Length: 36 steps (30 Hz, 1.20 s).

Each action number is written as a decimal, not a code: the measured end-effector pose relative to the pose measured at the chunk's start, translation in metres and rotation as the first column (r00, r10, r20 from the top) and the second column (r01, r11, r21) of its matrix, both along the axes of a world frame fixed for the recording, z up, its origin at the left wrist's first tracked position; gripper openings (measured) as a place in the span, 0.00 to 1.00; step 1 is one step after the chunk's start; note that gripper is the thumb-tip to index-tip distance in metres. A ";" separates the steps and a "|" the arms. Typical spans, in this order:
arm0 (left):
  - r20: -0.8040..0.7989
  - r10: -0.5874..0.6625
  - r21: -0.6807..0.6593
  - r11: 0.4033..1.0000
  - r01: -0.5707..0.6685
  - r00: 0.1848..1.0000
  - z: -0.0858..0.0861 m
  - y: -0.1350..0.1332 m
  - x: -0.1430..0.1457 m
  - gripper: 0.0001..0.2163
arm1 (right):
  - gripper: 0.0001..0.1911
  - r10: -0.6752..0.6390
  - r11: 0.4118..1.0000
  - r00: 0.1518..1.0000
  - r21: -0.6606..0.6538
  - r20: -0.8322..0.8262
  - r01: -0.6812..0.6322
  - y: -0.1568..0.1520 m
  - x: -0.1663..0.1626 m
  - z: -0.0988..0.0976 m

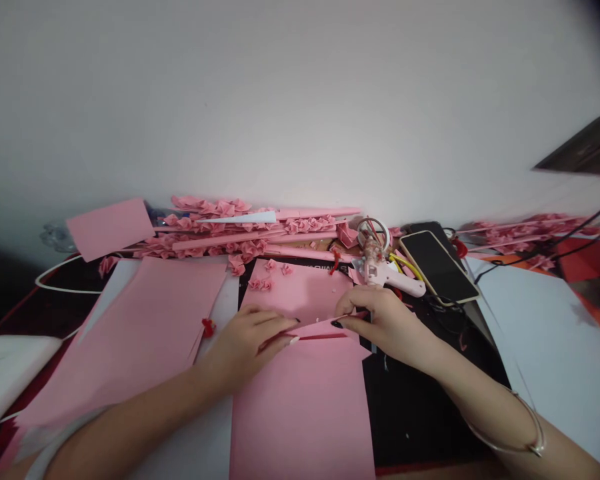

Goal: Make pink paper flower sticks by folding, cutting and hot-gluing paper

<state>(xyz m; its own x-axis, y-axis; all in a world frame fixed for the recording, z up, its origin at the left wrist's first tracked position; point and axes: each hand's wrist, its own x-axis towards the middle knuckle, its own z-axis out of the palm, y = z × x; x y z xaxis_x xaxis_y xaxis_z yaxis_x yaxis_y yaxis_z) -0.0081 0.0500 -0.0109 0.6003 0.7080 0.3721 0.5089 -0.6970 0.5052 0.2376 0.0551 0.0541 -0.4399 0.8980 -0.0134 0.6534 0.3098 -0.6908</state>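
One pink paper strip [316, 329], pinched at opposite ends by left hand [250, 339] and right hand [380, 325], above pink sheets [303, 413].

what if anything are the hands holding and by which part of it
A folded piece of pink paper: the left hand holds its left end, and the right hand pinches its right end.
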 end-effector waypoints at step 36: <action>0.398 0.321 -0.792 0.593 0.146 0.859 0.017 -0.003 0.010 0.10 | 0.16 -0.175 0.898 0.859 -0.435 -0.482 -0.062 -0.011 -0.028 -0.032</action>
<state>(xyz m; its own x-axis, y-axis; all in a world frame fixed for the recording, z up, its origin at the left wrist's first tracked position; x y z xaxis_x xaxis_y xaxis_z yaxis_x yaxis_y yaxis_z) 0.0021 0.0466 0.0062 0.4365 0.8873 -0.1490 0.0880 0.1228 0.9885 0.2094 0.0436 0.0220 -0.4399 0.8779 -0.1890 0.1906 -0.1144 -0.9750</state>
